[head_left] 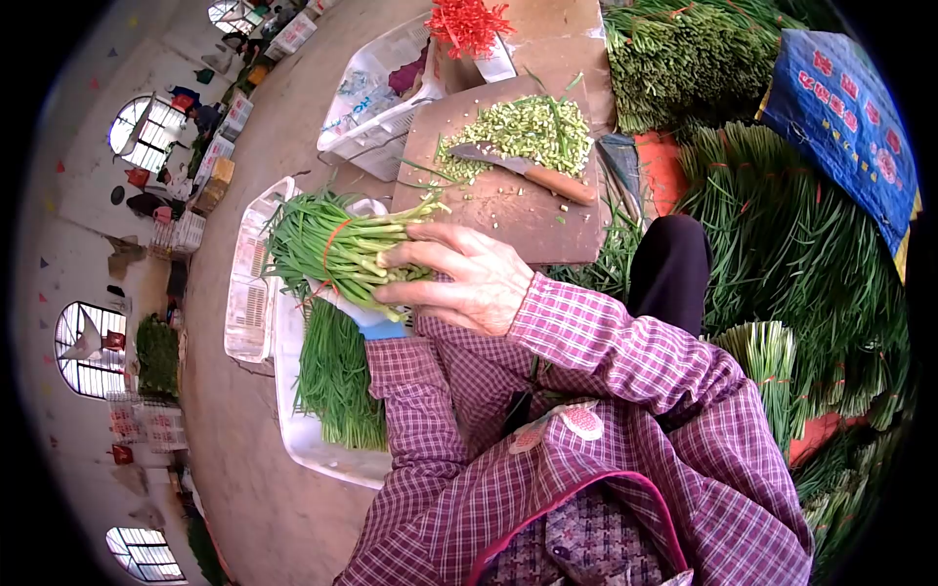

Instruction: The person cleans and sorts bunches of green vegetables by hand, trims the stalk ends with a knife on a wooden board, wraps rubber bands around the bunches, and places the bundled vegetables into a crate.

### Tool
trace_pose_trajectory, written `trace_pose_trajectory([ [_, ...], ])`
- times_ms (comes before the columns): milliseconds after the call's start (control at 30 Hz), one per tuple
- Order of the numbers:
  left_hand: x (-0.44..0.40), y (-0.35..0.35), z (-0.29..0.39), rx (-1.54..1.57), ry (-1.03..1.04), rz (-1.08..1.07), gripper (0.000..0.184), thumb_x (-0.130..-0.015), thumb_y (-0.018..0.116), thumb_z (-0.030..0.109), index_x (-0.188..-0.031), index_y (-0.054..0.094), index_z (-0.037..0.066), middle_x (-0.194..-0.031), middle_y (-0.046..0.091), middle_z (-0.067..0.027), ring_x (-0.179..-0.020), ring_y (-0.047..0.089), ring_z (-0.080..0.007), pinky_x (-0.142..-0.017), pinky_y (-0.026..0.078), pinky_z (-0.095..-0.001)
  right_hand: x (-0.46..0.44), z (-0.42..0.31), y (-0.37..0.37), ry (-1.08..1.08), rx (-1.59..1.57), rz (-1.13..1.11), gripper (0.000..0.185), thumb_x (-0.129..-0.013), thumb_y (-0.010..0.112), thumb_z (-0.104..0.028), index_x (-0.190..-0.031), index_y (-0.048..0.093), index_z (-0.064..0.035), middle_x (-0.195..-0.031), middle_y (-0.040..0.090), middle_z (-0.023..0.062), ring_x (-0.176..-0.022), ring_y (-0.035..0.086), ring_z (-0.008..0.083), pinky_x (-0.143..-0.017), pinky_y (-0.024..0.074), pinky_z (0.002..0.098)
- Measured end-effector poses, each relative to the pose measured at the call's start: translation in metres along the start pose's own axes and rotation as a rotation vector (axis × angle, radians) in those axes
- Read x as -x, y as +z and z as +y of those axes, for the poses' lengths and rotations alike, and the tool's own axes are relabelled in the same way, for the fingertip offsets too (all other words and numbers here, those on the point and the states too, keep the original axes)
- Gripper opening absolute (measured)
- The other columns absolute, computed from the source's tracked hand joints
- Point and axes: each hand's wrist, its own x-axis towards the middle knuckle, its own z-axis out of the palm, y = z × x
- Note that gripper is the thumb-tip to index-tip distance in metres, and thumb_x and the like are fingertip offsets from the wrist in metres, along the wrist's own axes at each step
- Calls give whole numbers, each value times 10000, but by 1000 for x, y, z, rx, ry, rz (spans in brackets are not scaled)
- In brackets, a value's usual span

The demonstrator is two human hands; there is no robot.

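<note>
Bundle of greens (308, 232) held above white crate (332, 470), grasped from beneath in gloved left hand (365, 315). Rested right hand (476, 280) across stem ends; couldn't tell if squeezing. Called for steady support below, light finger pressure, stem ends kept level, leaves uncrushed.

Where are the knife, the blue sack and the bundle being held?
Knife (560, 184): head view, on its wooden handle.
Blue sack (832, 115): head view, on its printed side.
Held bundle (305, 232): head view, on its green leaves.

Arched windows (151, 132), blue printed sack (842, 127)
</note>
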Motion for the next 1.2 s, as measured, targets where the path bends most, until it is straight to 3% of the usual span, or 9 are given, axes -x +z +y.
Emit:
trace_pose_trajectory([
  [33,0,8,0,-39,-48,0,764,-877,450,631,-1425,384,103,-1428,416,-158,-1259,439,-366,-1086,315,-567,23,8,13,-34,54,-32,545,-784,661,-209,-1308,511,-204,-1278,510,66,-1059,573,304,-890,509,389],
  [167,3,-17,22,-260,-81,108,838,-844,441,691,-1442,357,110,-1453,388,-157,-1286,407,-405,-1079,298,-610,117,48,-1,675,108,-676,349,-831,643,-253,-1175,600,-212,-1109,603,77,-922,645,257,-783,541,412],
  [233,6,-9,18,-174,-206,-97,823,-838,449,675,-1441,363,122,-1453,395,-147,-1295,402,-403,-1078,297,-616,97,60,-25,794,203,-519,213,-862,600,-256,-1057,622,-174,-1015,615,91,-875,645,270,-723,534,427],
  [300,-3,-3,10,-277,-73,408,775,-831,491,625,-1420,402,128,-1437,424,-136,-1295,409,-388,-1070,302,-625,94,96,-18,563,352,-63,210,-849,618,-238,-1031,595,-137,-973,599,103,-863,631,288,-715,522,430],
  [433,-5,-16,-2,-173,-105,626,774,-768,592,594,-1356,475,105,-1380,483,-151,-1275,438,-361,-1055,324,-622,76,147,-6,949,523,-426,401,-810,681,-290,-1154,530,-148,-1108,533,121,-1050,565,318,-818,510,437],
  [600,-4,-74,-6,-88,-223,814,814,-604,804,486,-1275,535,111,-1320,517,-106,-1224,452,-326,-1033,336,-605,86,191,39,834,740,-384,361,-805,664,-265,-1112,558,-110,-1103,516,145,-1021,561,284,-787,532,399],
  [833,6,-96,-12,-143,-203,891,714,-666,747,509,-1239,573,118,-1262,580,-99,-1180,511,-331,-1008,376,-594,69,139,11,1094,291,-324,314,-906,534,-297,-1086,471,-49,-1006,597,246,-874,629,430,-768,514,500],
  [967,4,-91,-18,-209,-155,938,700,-708,645,537,-1262,567,116,-1282,575,-125,-1194,509,-350,-1008,356,-618,72,92,11,1064,57,-337,326,-928,501,-308,-1086,459,-27,-1006,598,259,-849,635,447,-773,519,511],
  [1200,6,-87,-24,-235,-113,904,677,-713,641,534,-1241,581,114,-1261,589,-113,-1179,521,-343,-998,379,-605,65,73,38,1086,134,-467,287,-915,519,-262,-1069,456,-28,-941,610,236,-785,657,390,-701,533,483],
])
